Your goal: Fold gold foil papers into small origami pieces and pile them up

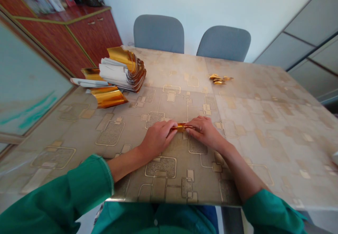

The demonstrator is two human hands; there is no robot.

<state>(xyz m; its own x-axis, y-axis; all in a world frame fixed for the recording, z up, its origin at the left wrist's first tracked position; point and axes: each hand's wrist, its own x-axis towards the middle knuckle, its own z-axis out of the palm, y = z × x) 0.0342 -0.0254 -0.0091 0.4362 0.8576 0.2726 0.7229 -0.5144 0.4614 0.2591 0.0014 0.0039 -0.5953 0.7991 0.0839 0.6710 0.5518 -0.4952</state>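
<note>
A narrow piece of shiny gold foil paper [181, 127] lies level between my two hands, just over the table. My left hand [160, 135] pinches its left end between thumb and fingers. At the other end, my right hand [204, 131] grips it the same way. Only the middle of the paper shows; the fingers cover both ends. To the far left sits a thick stack of gold foil paper [113, 71] with white backs, and a loose curled gold sheet [108, 96] in front of it. Several small folded gold paper pieces [219, 80] lie toward the back right.
A patterned cover lies over the table [169, 177], whose near edge is against my body. Two grey chairs [158, 33] stand along the far side by the wall. At the back left is a reddish wooden cabinet [92, 33] with things on top.
</note>
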